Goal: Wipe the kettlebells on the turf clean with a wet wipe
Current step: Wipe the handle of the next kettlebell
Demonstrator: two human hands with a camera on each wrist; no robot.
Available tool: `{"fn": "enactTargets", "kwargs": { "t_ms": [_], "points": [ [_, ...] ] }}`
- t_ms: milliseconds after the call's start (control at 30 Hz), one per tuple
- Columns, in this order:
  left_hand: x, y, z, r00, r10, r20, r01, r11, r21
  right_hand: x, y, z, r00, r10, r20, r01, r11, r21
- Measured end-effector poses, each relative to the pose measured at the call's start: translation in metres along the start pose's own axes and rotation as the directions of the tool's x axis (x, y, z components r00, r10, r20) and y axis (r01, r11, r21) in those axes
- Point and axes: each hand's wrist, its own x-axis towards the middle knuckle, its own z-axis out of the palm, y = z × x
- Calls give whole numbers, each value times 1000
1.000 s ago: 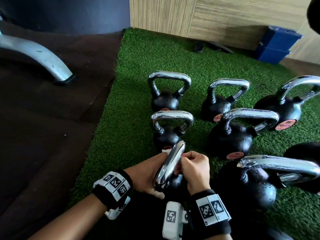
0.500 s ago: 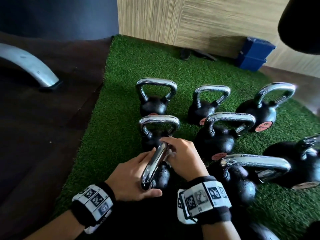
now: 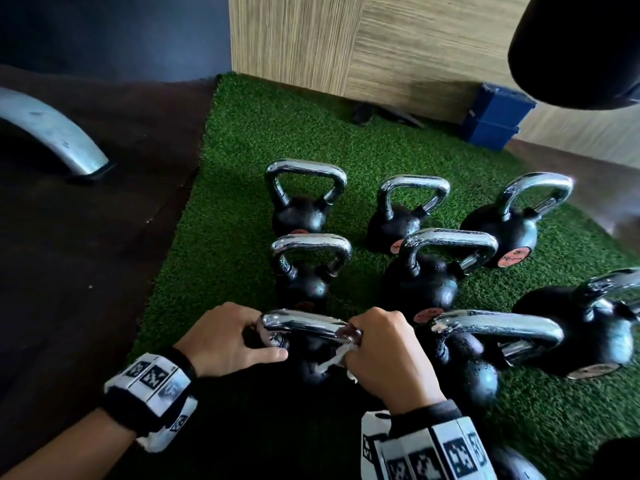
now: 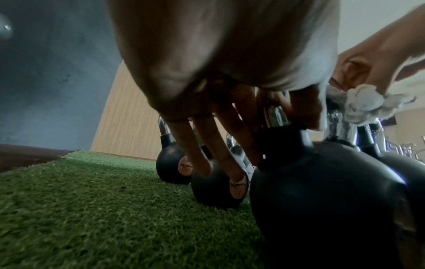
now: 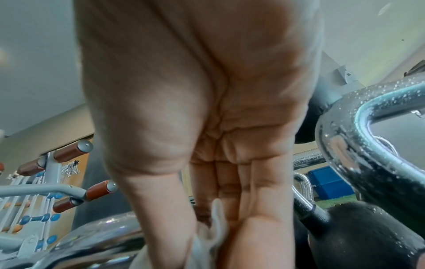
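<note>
Chrome marks the handle (image 3: 304, 325) of the nearest kettlebell (image 3: 311, 358), which stands on the green turf (image 3: 225, 237) at the near end of the left column. The long axis of that handle is seen to run left to right, spanning the gap between the two hands. Its left corner is gripped by the left hand (image 3: 225, 341), the fingers curled down over the bar and the thumb laid along the near side. Its right corner is covered by the right hand (image 3: 384, 355), whose fingers are closed around a crumpled white wet wipe (image 4: 365, 103) pressed against the metal. The wiping hand is thus judged to sit at the right end, so the uncovered bar lies to its left, toward the bracing hand. A sweep leftward along the axis would be called for next. Other kettlebells (image 3: 419, 271) stand farther off and to the right.
</note>
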Motion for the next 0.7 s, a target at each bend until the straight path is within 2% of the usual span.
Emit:
{"fn": "enactTargets", "kwargs": {
  "t_ms": [133, 200, 267, 300, 367, 433, 467, 567, 700],
  "points": [
    [-11, 0, 10, 998, 28, -54, -38, 982, -184, 1, -1, 1, 999, -6, -39, 7, 1000, 29],
    [-15, 1, 16, 994, 45, -102, -64, 978, -197, 0, -1, 1, 998, -7, -57, 11, 998, 56],
    [-16, -1, 17, 993, 42, -108, -63, 977, -203, 0, 1, -3, 999, -36, -22, 38, 996, 85],
    [-15, -3, 14, 997, 43, -69, -56, 977, -205, 0, 4, -7, 998, -58, 10, 57, 994, 97],
    [-12, -12, 3, 994, 64, 86, -47, 981, -190, 0, 11, -20, 995, -87, 53, 80, 989, 123],
    [-8, -26, -7, 973, 74, 218, -39, 986, -161, 3, 17, -35, 996, -87, 13, 84, 986, 141],
    [-4, -34, -9, 970, 53, 237, -16, 988, -153, 6, 18, -42, 996, -83, -45, 89, 984, 156],
    [18, -51, -10, 983, -100, 152, 127, 976, -175, 28, 13, -55, 975, -33, -218, 87, 967, 241],
    [68, -53, -2, 981, -187, 42, 191, 939, -286, 70, -4, -52, 964, -32, -265, 96, 968, 232]
  ]
}}
